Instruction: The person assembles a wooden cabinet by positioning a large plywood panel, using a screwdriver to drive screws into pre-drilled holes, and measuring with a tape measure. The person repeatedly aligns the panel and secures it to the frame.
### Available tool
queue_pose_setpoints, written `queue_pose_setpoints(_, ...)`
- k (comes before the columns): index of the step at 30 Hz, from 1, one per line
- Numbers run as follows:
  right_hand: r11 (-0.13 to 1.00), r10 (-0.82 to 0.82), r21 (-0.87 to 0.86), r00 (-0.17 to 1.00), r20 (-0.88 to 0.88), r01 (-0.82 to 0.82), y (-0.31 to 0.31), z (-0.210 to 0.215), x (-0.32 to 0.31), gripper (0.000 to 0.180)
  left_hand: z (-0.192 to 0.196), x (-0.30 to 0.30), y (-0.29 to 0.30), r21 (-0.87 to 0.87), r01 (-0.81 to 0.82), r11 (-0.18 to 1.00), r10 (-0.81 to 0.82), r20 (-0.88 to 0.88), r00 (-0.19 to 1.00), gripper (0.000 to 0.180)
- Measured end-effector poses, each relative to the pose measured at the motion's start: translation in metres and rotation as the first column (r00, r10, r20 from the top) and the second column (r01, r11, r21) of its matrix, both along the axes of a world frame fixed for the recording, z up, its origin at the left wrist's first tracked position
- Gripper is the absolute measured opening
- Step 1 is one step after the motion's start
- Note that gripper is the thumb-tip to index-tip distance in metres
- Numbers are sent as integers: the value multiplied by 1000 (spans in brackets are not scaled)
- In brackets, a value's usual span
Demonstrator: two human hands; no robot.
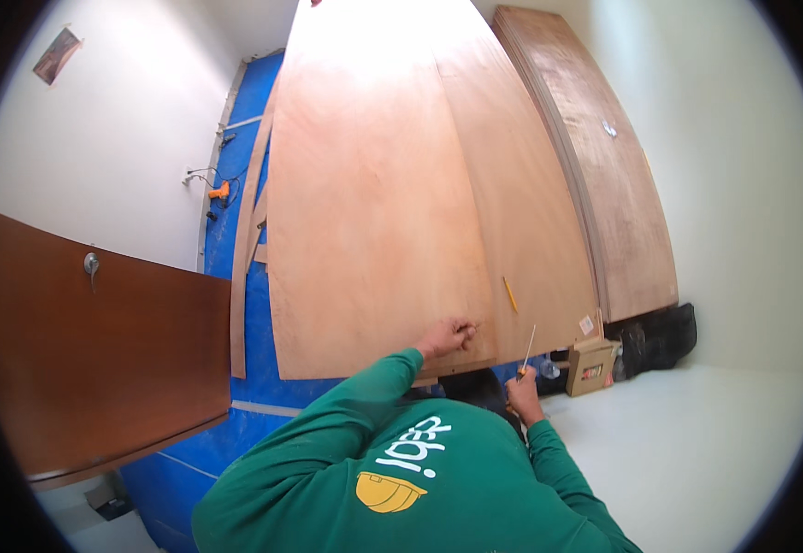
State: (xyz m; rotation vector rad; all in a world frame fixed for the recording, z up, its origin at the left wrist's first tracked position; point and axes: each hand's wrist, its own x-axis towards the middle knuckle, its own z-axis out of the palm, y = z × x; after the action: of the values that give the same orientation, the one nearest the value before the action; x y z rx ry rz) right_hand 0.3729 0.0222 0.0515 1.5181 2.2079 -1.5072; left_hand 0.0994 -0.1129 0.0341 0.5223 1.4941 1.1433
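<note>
My left hand [448, 339] is over the near end of a large plywood sheet [374, 212], its fingers curled together. Whatever may be in those fingers is too small to make out. Just off the sheet's near edge, my right hand [525, 398] is wrapped round the handle of a screwdriver [531, 348], its long thin shaft pointing away from me. A yellow pencil [509, 294] lies on a second, narrower wood strip or panel [521, 203] along the sheet's right side.
More stacked wood panels [614, 166] lean at the right by the wall. A cardboard box [591, 369] and a black bag [660, 336] sit near the corner. Blue sheeting covers the floor, with an orange power tool [221, 192] at left. A brown door [97, 341] stands at far left.
</note>
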Motion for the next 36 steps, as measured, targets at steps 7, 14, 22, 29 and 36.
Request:
queue_pose_setpoints(7, 949, 314, 33, 950, 3, -314, 16, 110, -12, 33, -16, 6, 0, -22, -158, 987, 159, 223, 962, 26)
queue_pose_setpoints(14, 872, 464, 57, 859, 219, -486, 15, 169, -42, 37, -8, 6, 4, -18, -143, 990, 144, 133, 981, 26)
queue_pose_setpoints(22, 868, 496, -117, 821, 282, -484, 27, 149, -49, 41, -11, 53, 6, 56, -540, 840, 543, -48, 839, 25)
queue_pose_setpoints(29, 774, 629, -292, 635, 448, -561, 58, 173, -113, 44, 22, 82, -93, 122, -701, 702, 705, 22, 709, 14)
queue_pose_setpoints(36, 743, 667, -393, 555, 497, -541, 72, 180, -146, 46, 12, 72, -286, -142, -827, -545, 835, -1, -550, 17)
